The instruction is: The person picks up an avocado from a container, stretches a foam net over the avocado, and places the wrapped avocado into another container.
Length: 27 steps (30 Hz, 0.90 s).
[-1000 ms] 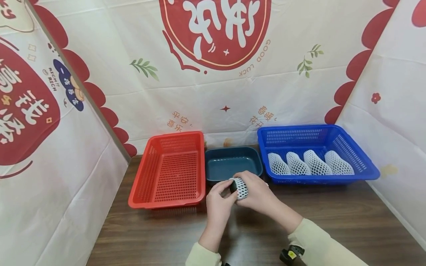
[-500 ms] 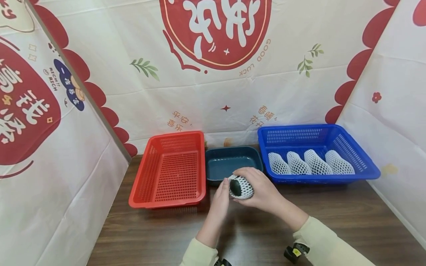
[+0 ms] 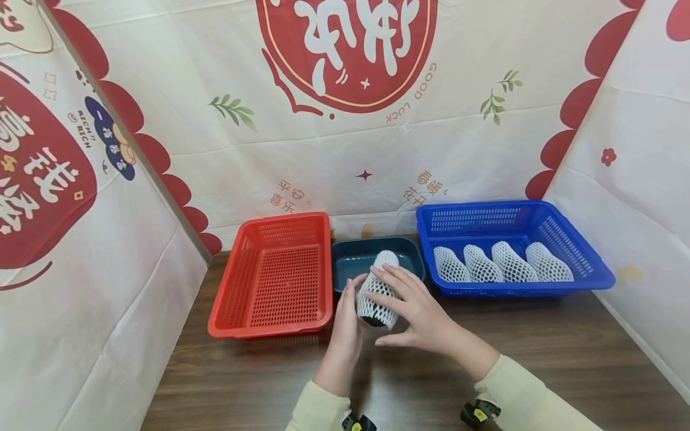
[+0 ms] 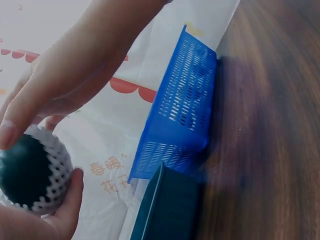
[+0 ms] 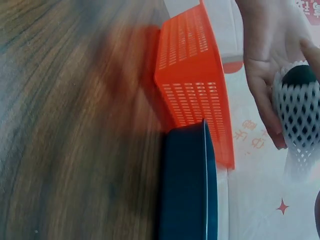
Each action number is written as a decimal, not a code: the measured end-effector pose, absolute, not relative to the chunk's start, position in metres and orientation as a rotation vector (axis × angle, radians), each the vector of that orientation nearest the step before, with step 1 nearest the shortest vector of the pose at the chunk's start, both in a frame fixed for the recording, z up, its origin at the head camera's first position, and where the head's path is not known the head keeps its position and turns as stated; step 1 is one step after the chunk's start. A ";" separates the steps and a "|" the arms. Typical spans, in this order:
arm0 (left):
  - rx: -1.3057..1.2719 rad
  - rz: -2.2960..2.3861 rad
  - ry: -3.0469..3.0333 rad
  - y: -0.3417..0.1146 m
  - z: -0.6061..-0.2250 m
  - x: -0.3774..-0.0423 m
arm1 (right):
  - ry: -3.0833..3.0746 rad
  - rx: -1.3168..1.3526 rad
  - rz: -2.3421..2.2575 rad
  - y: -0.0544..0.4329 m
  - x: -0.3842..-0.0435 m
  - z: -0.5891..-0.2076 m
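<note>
A dark green, rounded fruit (image 4: 25, 170) sits inside a white foam net sleeve (image 3: 376, 293); its dark end shows at the sleeve's near opening, while the sleeve's narrow end points away. My left hand (image 3: 347, 329) cradles it from the left, with the thumb along the net in the left wrist view. Over the right side lies my right hand (image 3: 426, 308), fingers spread and fairly straight across the net, thumb apart from it. Both hands are above the table, in front of the dark teal tray (image 3: 350, 266).
A red basket (image 3: 324, 281) stands left of the tray. To the right, a blue basket (image 3: 593, 281) bears several foam-netted pieces (image 3: 514, 263) in a row. Printed white cloth (image 3: 345, 149) walls the back and sides of the wooden table (image 3: 242, 383).
The netted fruit has turned so the sleeve's narrow end now points away, over the tray. My right hand has loosened and spread its fingers, and my left hand has come round the fruit's left side.
</note>
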<state>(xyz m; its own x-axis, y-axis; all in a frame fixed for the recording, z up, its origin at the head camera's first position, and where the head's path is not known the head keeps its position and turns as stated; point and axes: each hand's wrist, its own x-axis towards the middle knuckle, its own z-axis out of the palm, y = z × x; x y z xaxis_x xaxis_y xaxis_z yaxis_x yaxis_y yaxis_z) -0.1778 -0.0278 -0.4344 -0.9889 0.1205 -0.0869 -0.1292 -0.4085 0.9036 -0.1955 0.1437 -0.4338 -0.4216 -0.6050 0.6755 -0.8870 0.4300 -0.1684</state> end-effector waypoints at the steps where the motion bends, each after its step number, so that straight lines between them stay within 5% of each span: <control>1: -0.029 2.539 1.629 -0.028 -0.434 -0.178 | -2.150 1.258 0.712 0.143 -0.195 -0.434; 27: -0.005 2.621 1.735 -0.032 -0.422 -0.176 | -2.077 1.111 1.028 0.122 -0.183 -0.447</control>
